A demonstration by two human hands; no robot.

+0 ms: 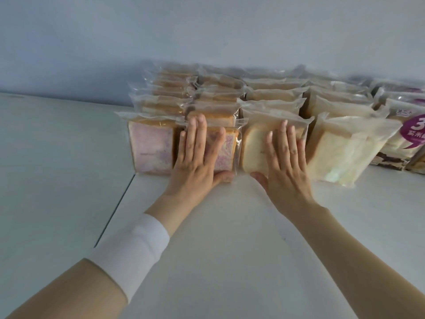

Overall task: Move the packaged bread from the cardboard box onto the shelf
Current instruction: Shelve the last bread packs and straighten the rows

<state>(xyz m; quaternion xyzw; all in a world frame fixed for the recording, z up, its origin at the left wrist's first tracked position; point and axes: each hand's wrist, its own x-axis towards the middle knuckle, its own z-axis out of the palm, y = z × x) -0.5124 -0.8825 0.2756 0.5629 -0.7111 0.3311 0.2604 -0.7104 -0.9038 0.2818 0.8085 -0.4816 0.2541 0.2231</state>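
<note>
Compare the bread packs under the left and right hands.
The purple-swirl bread pack under the left hand has a marbled pink face; the plain bread pack under the right hand is cream. The purple-swirl slice looks square-cornered, the plain slice rounder. Both stand upright in clear wrap.

Soft, even light filled the view — bright but flat, with only faint, soft-edged shadows on the white shelf [230, 238]. A dim bluish shade lay on the wall [207, 31] along the shelf's far edge. The bread packages [345, 143] caught mild glare — the back rows looked hazy. Wide-angle bending stretched the lower corners.
</note>
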